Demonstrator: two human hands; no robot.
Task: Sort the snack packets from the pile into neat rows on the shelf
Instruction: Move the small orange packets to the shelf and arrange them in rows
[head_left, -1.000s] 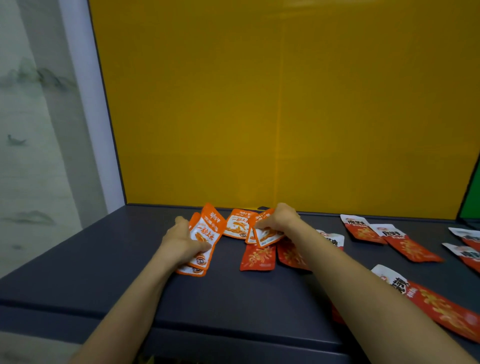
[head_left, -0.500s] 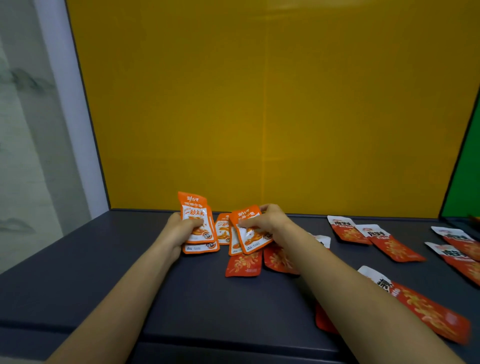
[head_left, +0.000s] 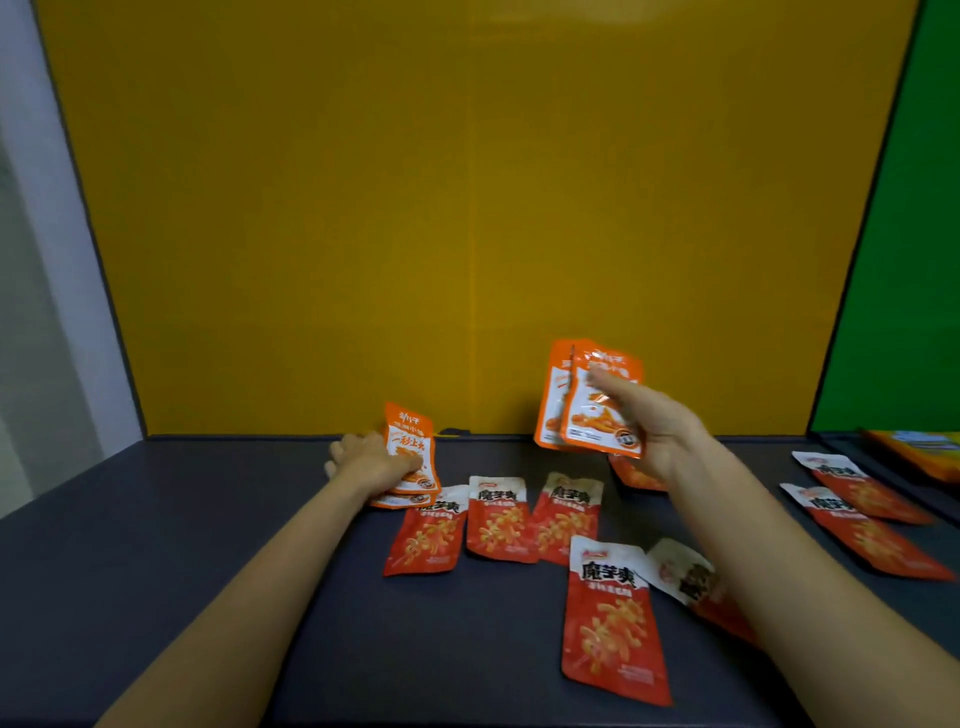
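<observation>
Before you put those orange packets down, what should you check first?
1. Right hand grips the raised orange packets: ok.
2. Left hand holds the lower orange packets: ok.
3. Bare shelf room at the left for a row: ok.
4. Red packets lined up neatly: not ok, some tilt and overlap.
5. Kind of the half-hidden packet under the right forearm: cannot tell, blurred.

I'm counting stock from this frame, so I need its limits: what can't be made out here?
Head view:
Count of orange packets in the right hand: they overlap.
The left hand holds an orange stack: overlapped, count unclear.
A red packet behind the right hand: mostly hidden by it.
A blurred packet beside the right forearm: print unreadable, partly under the arm.
A yellow item, right edge: cut off by the frame.
</observation>
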